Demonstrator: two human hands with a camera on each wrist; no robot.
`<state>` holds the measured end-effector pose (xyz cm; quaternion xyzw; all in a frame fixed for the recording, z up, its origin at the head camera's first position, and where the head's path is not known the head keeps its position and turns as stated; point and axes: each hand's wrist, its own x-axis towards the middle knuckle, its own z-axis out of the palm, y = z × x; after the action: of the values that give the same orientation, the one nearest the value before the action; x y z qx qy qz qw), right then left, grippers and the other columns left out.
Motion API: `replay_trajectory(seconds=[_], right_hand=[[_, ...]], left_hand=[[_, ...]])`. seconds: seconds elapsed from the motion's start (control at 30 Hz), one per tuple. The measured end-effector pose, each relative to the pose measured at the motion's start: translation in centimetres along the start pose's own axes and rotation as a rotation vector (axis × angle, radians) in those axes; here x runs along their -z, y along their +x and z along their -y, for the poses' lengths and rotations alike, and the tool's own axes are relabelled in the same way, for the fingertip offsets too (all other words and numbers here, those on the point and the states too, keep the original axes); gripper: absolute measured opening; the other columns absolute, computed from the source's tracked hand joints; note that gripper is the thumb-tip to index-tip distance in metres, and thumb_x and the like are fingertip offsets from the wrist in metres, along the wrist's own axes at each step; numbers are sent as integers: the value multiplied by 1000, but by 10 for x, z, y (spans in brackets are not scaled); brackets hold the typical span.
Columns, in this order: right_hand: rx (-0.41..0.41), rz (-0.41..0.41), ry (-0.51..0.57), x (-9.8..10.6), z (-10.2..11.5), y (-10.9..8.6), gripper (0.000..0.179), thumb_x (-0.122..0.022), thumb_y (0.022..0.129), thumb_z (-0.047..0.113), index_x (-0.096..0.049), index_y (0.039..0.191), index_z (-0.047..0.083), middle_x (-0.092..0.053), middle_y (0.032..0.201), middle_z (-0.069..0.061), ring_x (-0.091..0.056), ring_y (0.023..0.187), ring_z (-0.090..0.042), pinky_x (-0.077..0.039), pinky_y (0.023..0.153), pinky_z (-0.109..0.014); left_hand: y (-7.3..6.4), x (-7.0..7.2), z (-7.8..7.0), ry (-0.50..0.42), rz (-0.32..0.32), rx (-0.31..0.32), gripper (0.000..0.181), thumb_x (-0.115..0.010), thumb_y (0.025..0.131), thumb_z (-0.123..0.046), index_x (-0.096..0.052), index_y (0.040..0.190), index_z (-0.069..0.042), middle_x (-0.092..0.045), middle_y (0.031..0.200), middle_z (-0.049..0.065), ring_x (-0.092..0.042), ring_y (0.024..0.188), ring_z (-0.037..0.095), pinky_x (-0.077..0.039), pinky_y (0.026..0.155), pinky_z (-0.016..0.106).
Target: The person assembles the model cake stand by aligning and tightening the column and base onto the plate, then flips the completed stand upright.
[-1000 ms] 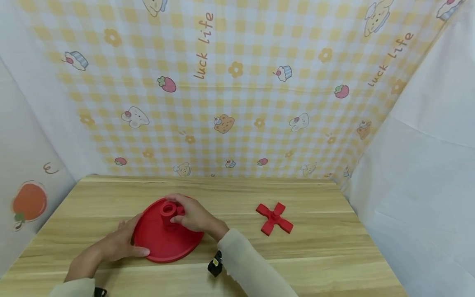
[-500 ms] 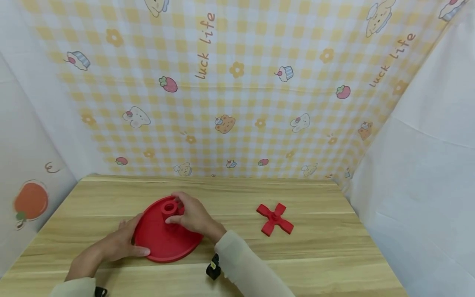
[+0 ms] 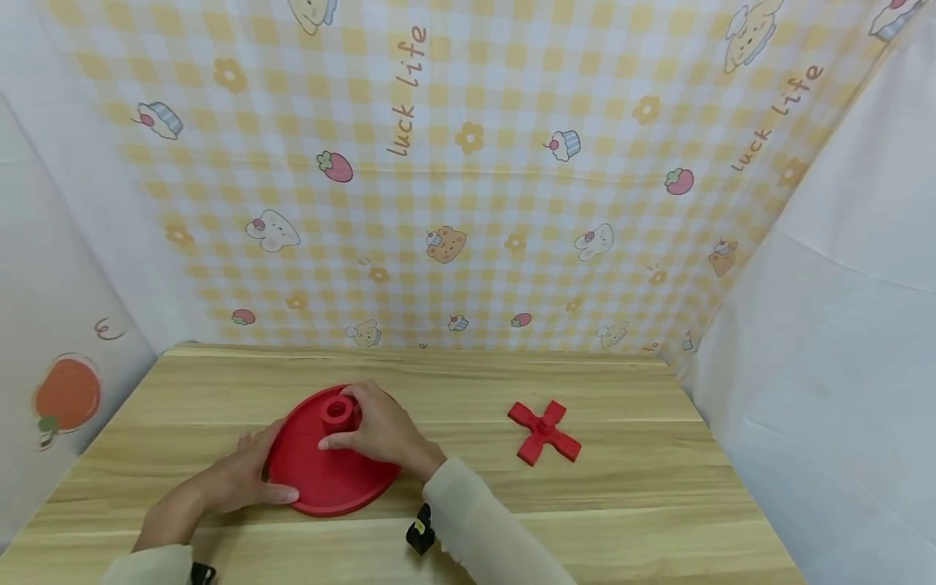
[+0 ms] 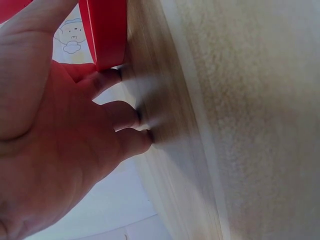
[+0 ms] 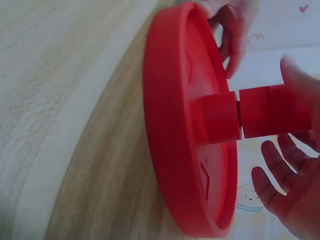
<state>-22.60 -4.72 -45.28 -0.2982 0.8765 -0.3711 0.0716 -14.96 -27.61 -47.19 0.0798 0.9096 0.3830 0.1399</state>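
Note:
A red round base with a raised rim rests on the table. At its middle stands a short post, topped by a red hollow cylinder with a thin gap between the two. My left hand holds the base's left rim, thumb over the edge. In the left wrist view its other fingertips reach down to the tabletop outside the rim. My right hand is around the cylinder with thumb and fingers spread. In the right wrist view its fingers stand apart from the cylinder.
A red four-armed cross piece with a small central stub lies to the right on the wooden table. A patterned cloth hangs at the back, with white cloth on the right.
My right hand's thumb and fingers have loosened from the cylinder; the thumb has moved leftward in front of it. My left hand and the base stay put.

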Motion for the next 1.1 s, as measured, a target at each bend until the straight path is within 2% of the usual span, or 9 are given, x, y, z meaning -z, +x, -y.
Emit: replay_trajectory(seconds=[0.1, 0.2, 0.27, 0.37, 0.47, 0.63, 0.83, 1.0, 1.1], right_hand=[[23, 33, 87, 4, -3, 0, 68, -84, 80, 32, -52, 137, 15, -57, 123, 9, -55, 105, 1, -51, 80, -13], [76, 66, 174, 7, -6, 2, 66, -80, 85, 19, -48, 142, 13, -59, 126, 7, -56, 108, 1, -52, 85, -14], [107, 75, 193, 9, -6, 3, 63, -77, 87, 12, -47, 142, 13, -61, 126, 6, -57, 108, 1, -52, 87, -15], [111, 60, 160, 9, -5, 3, 62, -77, 86, 10, -48, 140, 15, -63, 123, 6, -58, 106, 2, -52, 87, -16], [74, 23, 99, 7, -1, 2, 63, -81, 83, 16, -50, 138, 15, -64, 117, 8, -58, 101, 3, -52, 83, -14], [2, -29, 8, 2, 4, -1, 50, -84, 80, 29, -60, 122, 16, -61, 109, 12, -54, 91, 4, -49, 74, -9], [-60, -70, -81, 1, 4, -3, 45, -86, 77, 38, -59, 106, 17, -58, 98, 13, -50, 80, 4, -46, 65, -9], [-78, -87, -60, -6, 4, -2, 46, -86, 77, 40, -54, 101, 17, -53, 92, 13, -49, 74, 3, -46, 61, -10], [-77, -96, -48, -12, 5, -1, 48, -84, 78, 42, -51, 102, 18, -52, 91, 13, -48, 73, 4, -45, 60, -10]], left_hand=[[1, -1, 1, -27, -2, -14, 113, -86, 75, -33, -14, 153, 7, -28, 149, 38, -13, 136, 64, -5, 107, 79], [1, -1, 2, -64, -9, -48, 113, -86, 74, -31, -15, 152, 8, -28, 148, 39, -15, 136, 63, 2, 108, 78], [2, -1, 2, -82, -13, -55, 113, -87, 74, -32, -15, 152, 8, -28, 148, 39, -17, 137, 62, 5, 109, 76], [3, 0, 3, -78, -13, -66, 113, -87, 74, -31, -15, 152, 8, -29, 148, 39, -18, 137, 62, 6, 109, 76], [4, 1, 3, -68, -8, -58, 112, -87, 74, -31, -15, 152, 8, -30, 147, 39, -18, 137, 62, 5, 109, 76], [2, 0, 1, -41, 2, -36, 112, -86, 75, -32, -15, 152, 9, -29, 147, 39, -16, 136, 63, 0, 108, 78], [5, -4, -3, 5, 14, -19, 114, -85, 75, -36, -14, 153, 7, -29, 148, 37, -8, 136, 67, -16, 104, 80], [4, -2, 0, 27, 26, 30, 116, -85, 76, -38, -11, 153, 7, -27, 149, 38, -6, 134, 70, -28, 99, 79], [2, -1, 2, 28, 14, 25, 115, -85, 75, -36, -12, 153, 8, -28, 148, 39, -7, 133, 70, -26, 100, 79]])
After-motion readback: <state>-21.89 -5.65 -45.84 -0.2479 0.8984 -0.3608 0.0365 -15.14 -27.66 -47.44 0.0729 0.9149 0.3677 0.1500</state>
